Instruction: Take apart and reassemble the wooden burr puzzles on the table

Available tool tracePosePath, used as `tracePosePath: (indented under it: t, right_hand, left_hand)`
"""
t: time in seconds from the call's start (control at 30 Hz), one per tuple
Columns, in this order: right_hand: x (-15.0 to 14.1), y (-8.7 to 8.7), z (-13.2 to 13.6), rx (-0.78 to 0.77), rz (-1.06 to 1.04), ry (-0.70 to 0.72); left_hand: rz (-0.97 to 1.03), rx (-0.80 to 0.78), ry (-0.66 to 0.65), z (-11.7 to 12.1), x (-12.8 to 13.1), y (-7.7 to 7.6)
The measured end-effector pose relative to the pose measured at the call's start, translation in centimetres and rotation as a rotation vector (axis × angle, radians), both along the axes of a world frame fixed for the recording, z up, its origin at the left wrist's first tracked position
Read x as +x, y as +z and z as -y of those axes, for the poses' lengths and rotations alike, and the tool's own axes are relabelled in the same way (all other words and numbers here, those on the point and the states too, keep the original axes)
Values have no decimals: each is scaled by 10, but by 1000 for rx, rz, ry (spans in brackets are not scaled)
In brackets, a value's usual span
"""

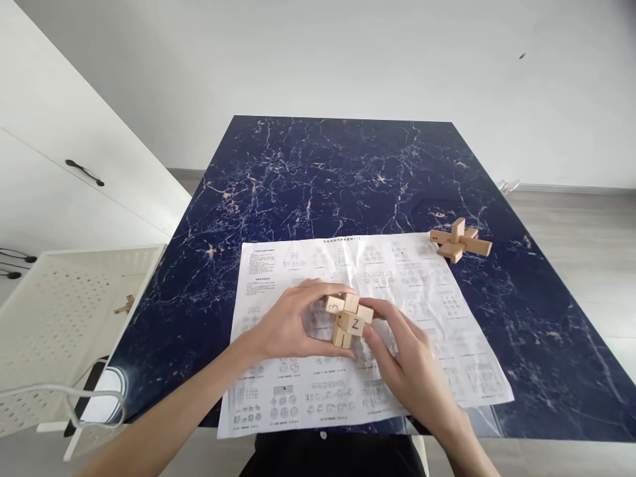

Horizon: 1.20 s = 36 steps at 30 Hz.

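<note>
Between my two hands is a wooden burr puzzle (352,321), with the numbers 1, 2 and 3 written on the ends of its pieces. My left hand (298,321) grips it from the left, thumb below and fingers over the top. From the right, my right hand (402,344) pinches its side between thumb and forefinger. Both hands are above a creased instruction sheet (278,265) printed with small diagrams and text. A second wooden burr puzzle (460,241), shaped like a star of crossed bars, rests at the sheet's upper right corner.
The blue marbled table (318,172) extends ahead to a pale wall. To the left stand a white perforated cart (54,285) with a small wooden piece (125,304) on it, and a white cabinet (74,132). A white cable (59,392) curves near the table's left edge.
</note>
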State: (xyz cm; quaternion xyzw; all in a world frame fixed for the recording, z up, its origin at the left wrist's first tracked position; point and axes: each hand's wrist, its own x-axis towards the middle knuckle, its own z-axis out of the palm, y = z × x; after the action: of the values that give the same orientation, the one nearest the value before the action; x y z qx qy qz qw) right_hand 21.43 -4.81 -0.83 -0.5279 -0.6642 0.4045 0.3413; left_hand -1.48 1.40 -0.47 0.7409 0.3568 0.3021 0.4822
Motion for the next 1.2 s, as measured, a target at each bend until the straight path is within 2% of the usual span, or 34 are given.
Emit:
tracePosePath:
  t: [0.1,0.17,0.33,0.5,0.57,0.63,0.77,0.87,1.1,1.2]
  right_hand:
    - [2,-1,-5,173,111,33]
    - [3,-1,-7,190,128,72]
    - [4,5,-1,13,29,127]
    - [0,11,7,-362,-283,145]
    - [-2,12,8,-458,-369,145]
    - [-2,13,9,-471,-384,136]
    - [-1,13,11,-374,-300,127]
    - [-1,14,11,-365,-289,123]
    - [1,12,13,-415,-444,101]
    - [17,6,10,-473,-589,-28]
  left_hand:
    - [49,-59,-32,0,-2,1]
    - [58,-79,-48,-1,-3,-1]
    - [78,-19,-98,-1,-3,-5]
    - [37,0,-115,0,-2,-6]
    - [23,-4,-110,1,-1,-6]
    - [33,-7,-114,1,-1,-5]
    - [22,-7,-127,-1,-2,-2]
    - [-8,-9,-131,-1,-3,-1]
    - [-42,-74,-112,2,-3,0]
    - [-62,-114,-40,2,-4,0]
